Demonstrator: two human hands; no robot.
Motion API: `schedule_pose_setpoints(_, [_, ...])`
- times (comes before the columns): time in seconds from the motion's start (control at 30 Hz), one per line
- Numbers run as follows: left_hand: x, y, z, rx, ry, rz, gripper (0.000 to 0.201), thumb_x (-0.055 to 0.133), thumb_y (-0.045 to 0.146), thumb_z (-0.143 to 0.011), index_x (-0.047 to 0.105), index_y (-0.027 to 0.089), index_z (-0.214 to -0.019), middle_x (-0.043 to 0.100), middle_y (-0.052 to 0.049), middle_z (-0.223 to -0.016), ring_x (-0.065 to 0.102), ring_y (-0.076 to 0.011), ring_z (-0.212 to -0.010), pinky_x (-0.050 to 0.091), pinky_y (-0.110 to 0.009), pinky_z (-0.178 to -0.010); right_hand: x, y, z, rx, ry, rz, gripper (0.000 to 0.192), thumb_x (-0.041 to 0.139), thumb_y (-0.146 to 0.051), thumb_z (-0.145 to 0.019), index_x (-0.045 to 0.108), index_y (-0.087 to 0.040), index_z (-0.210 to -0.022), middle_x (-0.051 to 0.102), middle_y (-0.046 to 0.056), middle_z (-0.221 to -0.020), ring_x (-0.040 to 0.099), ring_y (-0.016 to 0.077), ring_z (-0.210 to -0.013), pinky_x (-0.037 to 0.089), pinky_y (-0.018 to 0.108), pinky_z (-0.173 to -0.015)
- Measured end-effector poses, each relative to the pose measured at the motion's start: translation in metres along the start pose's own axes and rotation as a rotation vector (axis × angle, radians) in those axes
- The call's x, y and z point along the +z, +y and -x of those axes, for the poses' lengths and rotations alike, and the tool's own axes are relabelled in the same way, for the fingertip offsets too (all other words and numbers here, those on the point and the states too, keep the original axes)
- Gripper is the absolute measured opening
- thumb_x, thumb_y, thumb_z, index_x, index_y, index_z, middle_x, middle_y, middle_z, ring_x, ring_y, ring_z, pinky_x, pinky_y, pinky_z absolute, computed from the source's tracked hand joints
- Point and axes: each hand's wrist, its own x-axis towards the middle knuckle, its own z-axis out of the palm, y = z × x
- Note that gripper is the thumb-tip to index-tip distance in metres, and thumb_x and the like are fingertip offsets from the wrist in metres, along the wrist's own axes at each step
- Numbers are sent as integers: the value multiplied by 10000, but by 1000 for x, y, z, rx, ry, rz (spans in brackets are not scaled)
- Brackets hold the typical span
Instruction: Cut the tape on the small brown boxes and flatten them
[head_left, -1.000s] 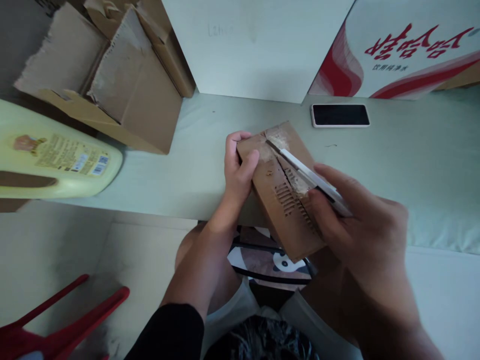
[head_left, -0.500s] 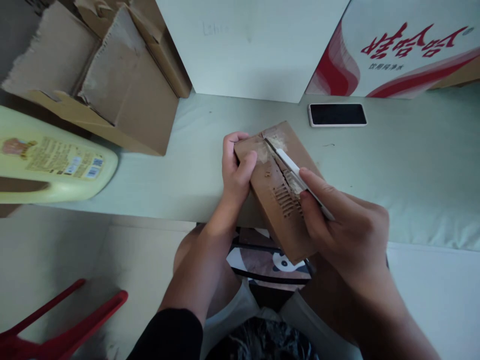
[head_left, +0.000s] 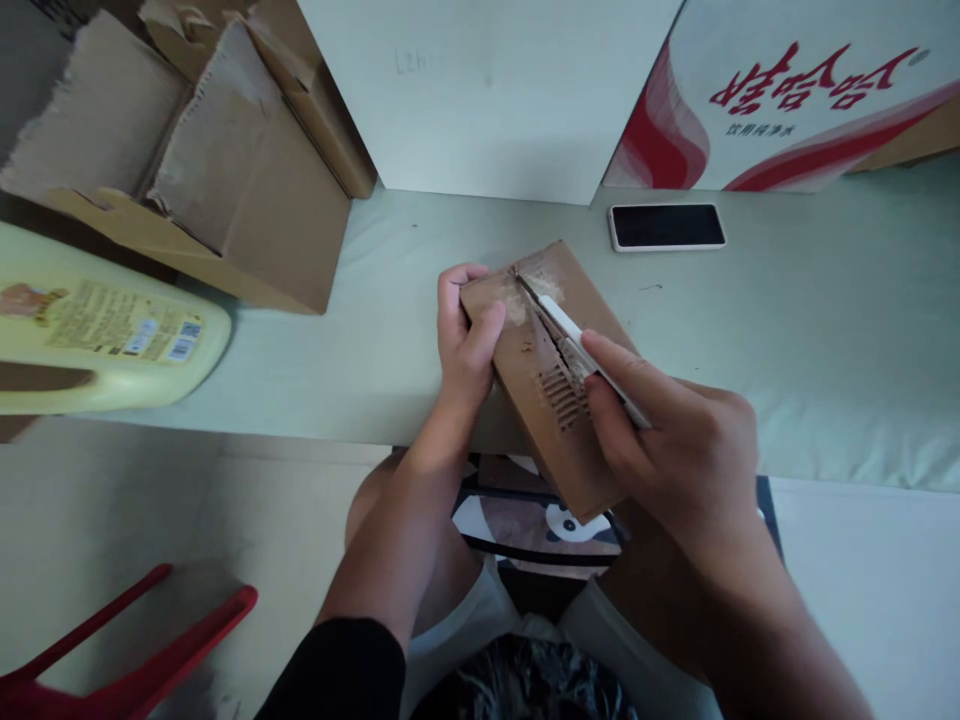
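two hands work a small cardboard box [head_left: 551, 375] that juts over the tabletop's [head_left: 390, 300] near edge. the left hand [head_left: 465, 335] clamps the box's far left corner; the right hand [head_left: 675, 440] is closed on a white knife [head_left: 581, 345], its blade in the top seam.

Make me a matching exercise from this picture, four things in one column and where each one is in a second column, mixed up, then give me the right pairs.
Things:
1. small cardboard box
2. phone
3. yellow jug
4. white knife

Places:
A. lying on its side at the table's left edge
B. gripped in the right hand, tip on the box's top
C. steadied by the left hand at the table's near edge
D. flat on the table, screen dark, below the red-and-white carton

Pairs: 1-C, 2-D, 3-A, 4-B
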Motion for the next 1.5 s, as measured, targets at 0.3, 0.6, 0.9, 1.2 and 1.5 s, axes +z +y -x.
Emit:
schedule_pose_setpoints(0.3, [3,8,0,-14,30,29,496,763,660,-805,553,285,-1053,596,-30,-901,564,-220,-806,489,-391,-757,2,-4,1,30,16,25,318,580,-298,-972,836,-256,-1156,785,21,-654,620,135,-460,341,270,-465])
schedule_pose_setpoints(0.6, [4,7,0,-20,81,40,374,798,526,-785,613,295,-1013,611,-17,-836,558,-206,-743,471,-362,-691,3,-2,3,-7,54,31,317,562,-283,-978,843,-251,-1121,782,11,-645,645,126,-490,359,242,-469])
schedule_pose_setpoints(0.9, [4,10,1,-29,72,97,222,762,351,-824,640,307,-1004,626,5,-820,571,-186,-740,489,-352,-694,1,-2,0,-34,38,35,310,585,-268,-967,847,-242,-1131,785,14,-643,645,135,-451,344,261,-437])
schedule_pose_setpoints(1.2, [3,12,-3,-17,-3,-3,263,731,449,-825,618,293,-1003,639,-35,-906,581,-229,-812,470,-399,-759,-12,0,9,23,43,-23,296,617,-242,-939,850,-185,-1113,740,23,-571,600,129,-394,398,255,-433])
schedule_pose_setpoints(1.5, [6,14,-1,-56,1,-29,341,702,524,-853,560,275,-1040,606,-33,-886,570,-231,-827,440,-395,-775,-12,-5,7,16,17,12,317,582,-217,-924,857,-199,-1081,742,17,-561,586,122,-383,363,253,-422])
